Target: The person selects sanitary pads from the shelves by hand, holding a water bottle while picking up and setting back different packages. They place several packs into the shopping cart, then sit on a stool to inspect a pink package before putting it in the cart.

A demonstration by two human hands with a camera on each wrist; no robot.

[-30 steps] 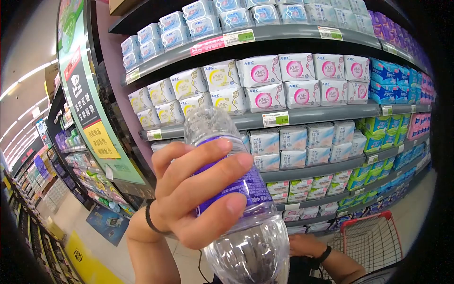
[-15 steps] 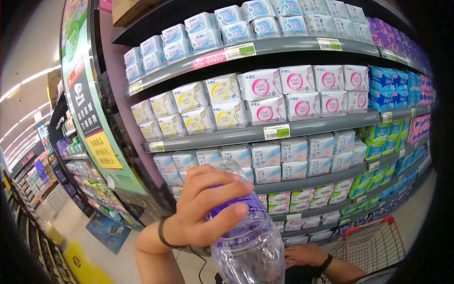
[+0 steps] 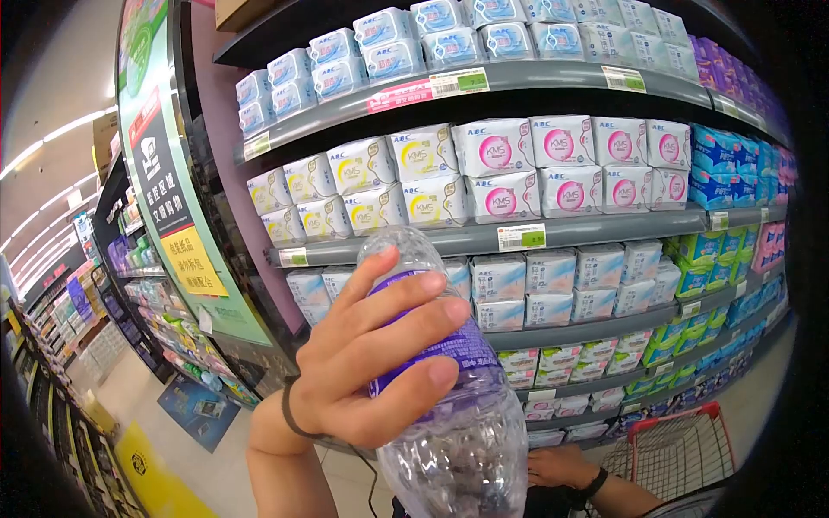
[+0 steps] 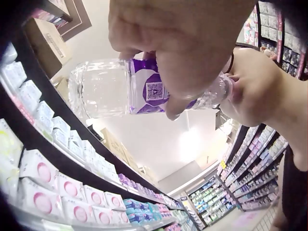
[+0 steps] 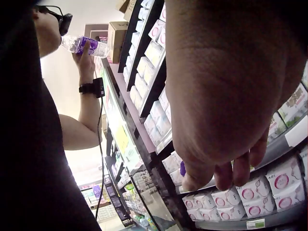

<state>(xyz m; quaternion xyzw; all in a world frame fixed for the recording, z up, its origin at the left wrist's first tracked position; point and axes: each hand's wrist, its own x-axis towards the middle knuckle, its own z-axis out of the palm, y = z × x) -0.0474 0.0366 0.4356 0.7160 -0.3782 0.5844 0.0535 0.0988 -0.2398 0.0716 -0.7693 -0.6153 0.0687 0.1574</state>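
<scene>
My left hand (image 3: pixel 380 363) grips a clear plastic water bottle (image 3: pixel 453 449) round its purple label, fingers wrapped over the side. In the left wrist view the bottle (image 4: pixel 98 89) lies nearly level, its mouth at the person's lips (image 4: pixel 236 89) and its base pointing away. The right wrist view also shows the raised left hand (image 5: pixel 85 62) with the bottle. My right hand (image 3: pixel 557 466) is low, close to the body. Its fingers are curled in the right wrist view, where a sliver of a purple cap (image 5: pixel 183 168) shows at the fingertips; the rest is hidden.
Shelves (image 3: pixel 604 224) of packaged pads fill the front, in white, blue, green and purple packs. A red-rimmed shopping cart (image 3: pixel 682 432) stands at the lower right. A tall sign panel (image 3: pixel 173 198) edges the shelf on the left, beside an aisle. A cable (image 5: pixel 99 159) hangs from the left wrist.
The bottle and left hand first dipped lower in the head view, then rose again, the base tipping up. The right hand has stayed low in nearly the same place.
</scene>
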